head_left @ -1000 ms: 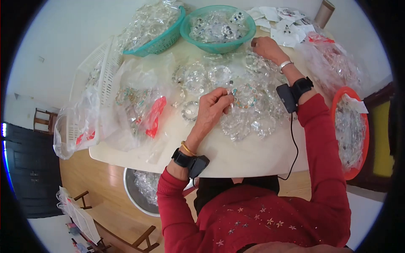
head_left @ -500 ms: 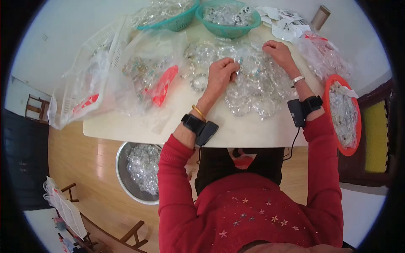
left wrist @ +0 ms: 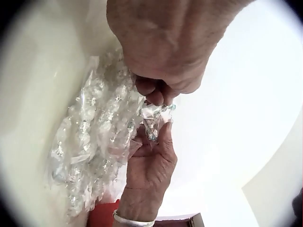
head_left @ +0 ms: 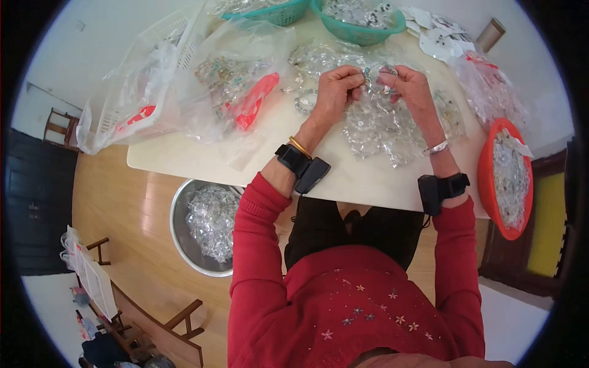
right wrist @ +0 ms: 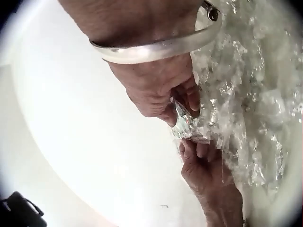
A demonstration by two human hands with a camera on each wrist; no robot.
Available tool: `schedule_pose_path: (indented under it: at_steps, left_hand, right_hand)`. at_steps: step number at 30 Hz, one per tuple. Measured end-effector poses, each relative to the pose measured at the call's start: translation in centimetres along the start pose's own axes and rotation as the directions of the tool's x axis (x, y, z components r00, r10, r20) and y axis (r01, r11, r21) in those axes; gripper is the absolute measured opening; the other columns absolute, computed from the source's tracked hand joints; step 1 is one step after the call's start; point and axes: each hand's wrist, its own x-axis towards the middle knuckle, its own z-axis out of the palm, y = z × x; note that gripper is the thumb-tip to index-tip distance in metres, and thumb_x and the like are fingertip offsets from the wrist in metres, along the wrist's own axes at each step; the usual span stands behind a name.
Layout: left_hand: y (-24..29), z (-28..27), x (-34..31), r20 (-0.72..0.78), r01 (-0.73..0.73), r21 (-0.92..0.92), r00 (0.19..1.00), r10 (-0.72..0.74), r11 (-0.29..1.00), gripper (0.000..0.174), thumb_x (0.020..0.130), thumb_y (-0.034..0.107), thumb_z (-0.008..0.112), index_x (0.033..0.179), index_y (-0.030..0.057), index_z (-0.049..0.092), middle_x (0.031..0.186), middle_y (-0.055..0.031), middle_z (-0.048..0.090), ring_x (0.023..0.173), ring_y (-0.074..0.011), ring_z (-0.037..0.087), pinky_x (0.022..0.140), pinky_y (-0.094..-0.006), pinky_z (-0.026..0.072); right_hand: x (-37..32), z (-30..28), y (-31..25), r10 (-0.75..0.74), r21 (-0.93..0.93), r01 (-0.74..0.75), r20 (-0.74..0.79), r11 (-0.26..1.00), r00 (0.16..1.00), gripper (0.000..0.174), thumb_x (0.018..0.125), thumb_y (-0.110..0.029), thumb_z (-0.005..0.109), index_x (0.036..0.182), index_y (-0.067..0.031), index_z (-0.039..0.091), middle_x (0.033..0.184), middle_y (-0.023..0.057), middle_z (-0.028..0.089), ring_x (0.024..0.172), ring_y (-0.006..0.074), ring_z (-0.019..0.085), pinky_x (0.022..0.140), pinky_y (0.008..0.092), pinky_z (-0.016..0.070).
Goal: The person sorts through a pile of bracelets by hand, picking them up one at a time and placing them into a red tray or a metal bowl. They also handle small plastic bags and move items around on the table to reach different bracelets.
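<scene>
Over the pile, my left hand (head_left: 334, 97) and right hand (head_left: 416, 98) face each other with a small clear plastic bag (head_left: 371, 78) between them. Turquoise beads, apparently a bracelet, show inside that bag (left wrist: 154, 120). Thumb and fingers of the left hand (left wrist: 165, 52) pinch one side of it. The right hand (right wrist: 154, 85) pinches the other side, its fingers curled inward. Below both lies a pile of bagged clear-bead bracelets (head_left: 380, 132) on the white table (head_left: 245, 162). A single beaded bracelet (head_left: 305, 101) lies left of the pile.
Two green baskets (head_left: 359, 34) of bagged pieces stand at the back, white cards (head_left: 445, 43) beside them. Plastic bags (head_left: 211, 104) and a white basket (head_left: 113, 126) occupy the left. A red basket (head_left: 491, 178) is at the right edge; a metal basin (head_left: 184, 236) sits on the floor.
My right hand has come left from the pile's far right side to meet the left hand. The turquoise-beaded bag is now lifted between them. The head view has shifted.
</scene>
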Motion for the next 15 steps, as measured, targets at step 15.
schedule_pose_path:
  at_steps: [15]
  left_hand:
    - [-2.1, -0.4, 1.2, -0.077, -0.206, 0.123, 0.973, 0.216, 0.971, 0.015, 0.071, 0.010, 0.065, 0.062, 0.0003, 0.058, 0.056, -0.0038, 0.055, 0.046, -0.0105, 0.050, 0.043, -0.0261, 0.0397]
  right_hand:
    - [1.0, 2.0, 3.1, -0.194, -0.069, 0.195, 0.032, 0.978, 0.981, 0.025, 0.090, -0.013, 0.050, 0.105, 0.0023, 0.062, 0.094, 0.0024, 0.057, 0.080, 0.0082, 0.053, 0.067, 0.0207, 0.0435]
